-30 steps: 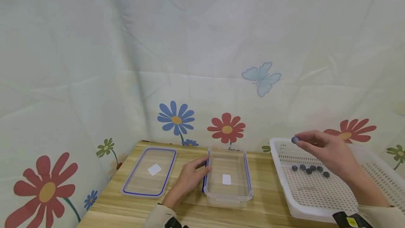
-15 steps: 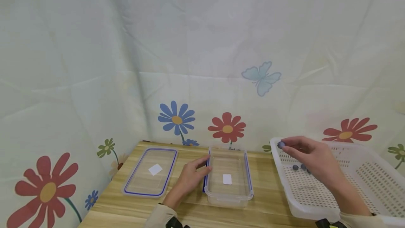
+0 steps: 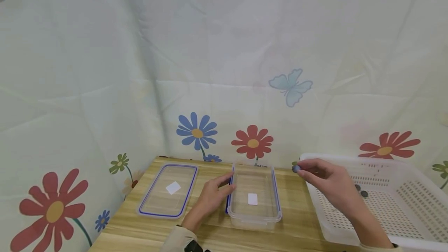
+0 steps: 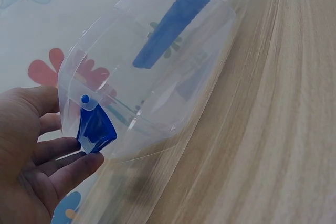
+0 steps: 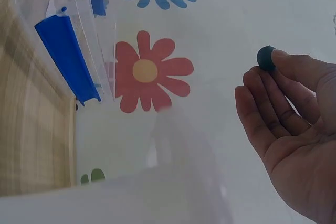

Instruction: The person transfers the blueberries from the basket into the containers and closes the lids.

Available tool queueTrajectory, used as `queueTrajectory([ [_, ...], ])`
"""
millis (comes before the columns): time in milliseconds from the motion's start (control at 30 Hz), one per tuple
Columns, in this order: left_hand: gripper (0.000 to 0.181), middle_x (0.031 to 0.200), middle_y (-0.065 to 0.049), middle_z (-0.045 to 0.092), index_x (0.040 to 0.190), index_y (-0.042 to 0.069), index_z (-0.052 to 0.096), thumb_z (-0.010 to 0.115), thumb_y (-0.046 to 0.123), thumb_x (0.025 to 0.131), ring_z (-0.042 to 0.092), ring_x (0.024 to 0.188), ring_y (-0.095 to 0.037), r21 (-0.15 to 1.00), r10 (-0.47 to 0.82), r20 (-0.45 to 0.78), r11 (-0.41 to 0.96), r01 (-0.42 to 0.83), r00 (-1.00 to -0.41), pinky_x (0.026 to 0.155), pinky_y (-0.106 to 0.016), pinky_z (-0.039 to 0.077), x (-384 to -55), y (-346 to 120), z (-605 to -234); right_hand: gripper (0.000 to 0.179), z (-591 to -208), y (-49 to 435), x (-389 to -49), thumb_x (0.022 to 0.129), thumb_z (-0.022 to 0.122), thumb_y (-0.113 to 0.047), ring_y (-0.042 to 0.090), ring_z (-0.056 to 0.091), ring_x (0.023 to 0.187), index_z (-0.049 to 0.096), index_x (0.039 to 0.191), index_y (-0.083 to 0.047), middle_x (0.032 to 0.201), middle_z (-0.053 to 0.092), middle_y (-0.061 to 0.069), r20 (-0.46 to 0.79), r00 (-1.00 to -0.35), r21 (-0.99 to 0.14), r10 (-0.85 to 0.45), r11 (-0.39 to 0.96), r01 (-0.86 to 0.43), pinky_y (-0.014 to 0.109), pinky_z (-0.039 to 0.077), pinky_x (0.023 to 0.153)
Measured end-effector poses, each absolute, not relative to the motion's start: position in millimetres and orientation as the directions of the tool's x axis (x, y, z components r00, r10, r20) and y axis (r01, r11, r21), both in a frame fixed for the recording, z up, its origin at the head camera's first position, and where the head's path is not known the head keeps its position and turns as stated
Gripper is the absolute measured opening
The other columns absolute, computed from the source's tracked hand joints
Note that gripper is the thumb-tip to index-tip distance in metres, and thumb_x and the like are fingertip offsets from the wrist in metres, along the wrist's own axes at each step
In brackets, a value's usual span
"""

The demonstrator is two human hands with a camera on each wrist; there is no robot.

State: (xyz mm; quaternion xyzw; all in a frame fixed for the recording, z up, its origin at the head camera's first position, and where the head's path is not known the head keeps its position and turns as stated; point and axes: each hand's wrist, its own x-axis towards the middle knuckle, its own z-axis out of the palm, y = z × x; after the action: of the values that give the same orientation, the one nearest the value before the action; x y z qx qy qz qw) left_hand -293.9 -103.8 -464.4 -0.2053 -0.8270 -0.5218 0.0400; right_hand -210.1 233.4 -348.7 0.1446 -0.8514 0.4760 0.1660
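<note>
My right hand (image 3: 332,184) pinches a blueberry (image 3: 296,168) between thumb and fingertips, held up near the basket's left rim. In the right wrist view the blueberry (image 5: 266,58) looks dark and round, with the other fingers loosely bent below it. A clear plastic food container (image 3: 254,218) stands lidless on the table, with a white label inside its base. Against the container's left side rests my left hand (image 3: 210,195); in the left wrist view its fingertips touch the hanging blue latch (image 4: 97,129) and the wall near it.
A white perforated basket (image 3: 316,221) stands at the right, with blueberries (image 3: 364,194) showing beyond the right forearm. The clear lid (image 3: 161,216) with a blue seal lies left of the container. Behind the wooden table (image 3: 217,236) hangs a flowered curtain (image 3: 224,49).
My right hand has carried the blueberry leftward and lower, from over the basket to its left rim. My left hand has stayed at the container.
</note>
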Motion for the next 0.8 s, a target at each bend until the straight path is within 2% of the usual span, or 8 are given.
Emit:
queueTrajectory([
  [167,0.047,0.144,-0.024,0.062,0.149,-0.001,0.059,0.066,0.018,0.106,0.057,0.136,-0.043,0.847,0.299,0.28,0.37,0.381,-0.912,0.113,-0.058,0.045,-293.1,-102.8,-463.2,0.02,-352.7,225.9,-210.0,0.1,0.078,-0.021,0.011,0.075,0.099,0.079,0.116,-0.01,0.116,0.078,0.004,0.424,-0.898,-0.781,-0.114,0.456,-0.427,0.023,0.06,0.083],
  [500,0.047,0.144,-0.023,0.062,0.149,-0.001,0.06,0.066,0.018,0.106,0.057,0.136,-0.043,0.843,0.297,0.282,0.378,0.384,-0.912,0.113,-0.058,0.045,-293.0,-102.4,-464.3,0.022,-366.2,204.2,-213.0,0.1,0.077,-0.02,0.011,0.075,0.094,0.078,0.12,-0.013,0.108,0.078,-0.003,0.424,-0.89,-0.775,-0.165,0.442,-0.451,0.026,0.062,0.079],
  [800,0.048,0.144,-0.023,0.063,0.148,0.0,0.061,0.067,0.022,0.106,0.057,0.136,-0.042,0.84,0.289,0.289,0.38,0.387,-0.912,0.113,-0.057,0.045,-293.7,-103.1,-464.4,0.02,-376.5,183.3,-213.5,0.098,0.079,-0.018,0.017,0.076,0.093,0.079,0.117,-0.01,0.104,0.078,-0.003,0.436,-0.887,-0.794,-0.149,0.399,-0.458,0.026,0.062,0.081],
])
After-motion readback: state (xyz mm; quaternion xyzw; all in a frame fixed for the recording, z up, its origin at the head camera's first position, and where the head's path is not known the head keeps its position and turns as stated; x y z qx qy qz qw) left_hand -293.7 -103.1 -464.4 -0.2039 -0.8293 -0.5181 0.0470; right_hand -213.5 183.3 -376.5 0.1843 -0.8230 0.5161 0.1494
